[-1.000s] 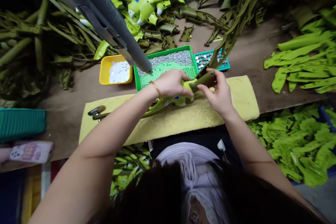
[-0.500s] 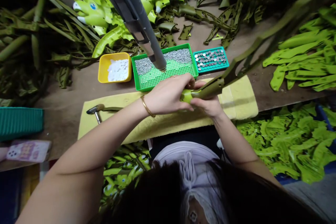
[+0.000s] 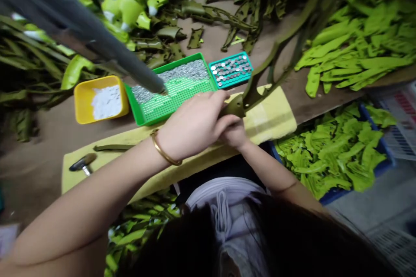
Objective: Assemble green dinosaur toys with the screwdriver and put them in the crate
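A long olive-green plastic part point(image 3: 276, 62), with curved cut-out edges, rises to the upper right from between my hands. My left hand point(image 3: 198, 123) is closed over its near end, with a gold bangle at the wrist. From below and to the right, my right hand point(image 3: 234, 133) grips the same end, its fingers partly hidden behind the left. The yellow cloth point(image 3: 264, 114) lies under both hands. On the cloth's left side are a hammer point(image 3: 82, 164) and a thin olive strip point(image 3: 113, 148).
A grey electric screwdriver point(image 3: 130, 62) hangs over the green tray point(image 3: 172, 97) of screws. Beside that tray stand a yellow tub point(image 3: 82, 101) of white pieces and a teal tray point(image 3: 230, 70) of metal discs. Lime-green parts point(image 3: 357, 47) pile up at right; a blue crate point(image 3: 373, 169) stands below.
My view has swung right, so the bench things sit further left. Both hands have turned on the olive part, and the lime-green tip seen earlier at its near end is now hidden.
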The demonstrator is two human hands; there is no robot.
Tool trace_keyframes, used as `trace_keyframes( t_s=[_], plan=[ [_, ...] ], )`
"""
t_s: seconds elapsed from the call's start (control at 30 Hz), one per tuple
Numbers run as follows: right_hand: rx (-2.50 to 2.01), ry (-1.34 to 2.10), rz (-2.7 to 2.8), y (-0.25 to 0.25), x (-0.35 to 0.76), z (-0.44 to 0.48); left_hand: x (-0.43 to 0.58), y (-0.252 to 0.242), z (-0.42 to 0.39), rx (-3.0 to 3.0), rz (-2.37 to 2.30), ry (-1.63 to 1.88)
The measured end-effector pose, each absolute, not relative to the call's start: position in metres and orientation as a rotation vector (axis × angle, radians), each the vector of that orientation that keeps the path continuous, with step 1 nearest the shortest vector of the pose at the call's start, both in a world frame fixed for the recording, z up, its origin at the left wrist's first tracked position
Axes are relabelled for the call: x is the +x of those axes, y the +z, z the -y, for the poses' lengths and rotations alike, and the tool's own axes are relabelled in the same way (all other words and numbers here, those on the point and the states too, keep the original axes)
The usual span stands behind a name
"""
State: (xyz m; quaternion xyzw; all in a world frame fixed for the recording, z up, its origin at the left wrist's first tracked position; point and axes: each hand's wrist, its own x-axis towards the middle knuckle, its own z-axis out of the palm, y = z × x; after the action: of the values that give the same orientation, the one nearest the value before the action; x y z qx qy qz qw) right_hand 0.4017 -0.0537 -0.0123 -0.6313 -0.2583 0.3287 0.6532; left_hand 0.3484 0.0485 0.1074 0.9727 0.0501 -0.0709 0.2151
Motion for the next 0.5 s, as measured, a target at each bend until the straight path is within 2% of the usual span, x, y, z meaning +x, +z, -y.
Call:
trace_keyframes(
  t_s=[0.27,0.33,0.4,0.5],
  plan=[
    [-1.676,0.7,0.63,-0.003,0.457,0.119,0.384,0.094,-0.029,2.6,-0.171,-0.344],
    [-1.878,0.477,0.474,-0.001,0.501,0.151,0.387,0.088,-0.038,2.55,-0.15,-0.318],
    [-2.407,-0.177,0.047,-0.003,0.549,0.18,0.392,0.081,-0.048,2.493,-0.081,-0.358],
    [-2.574,-0.215,-0.085,-0.009,0.598,0.202,0.404,0.071,-0.059,2.38,0.056,-0.496]
  ],
)
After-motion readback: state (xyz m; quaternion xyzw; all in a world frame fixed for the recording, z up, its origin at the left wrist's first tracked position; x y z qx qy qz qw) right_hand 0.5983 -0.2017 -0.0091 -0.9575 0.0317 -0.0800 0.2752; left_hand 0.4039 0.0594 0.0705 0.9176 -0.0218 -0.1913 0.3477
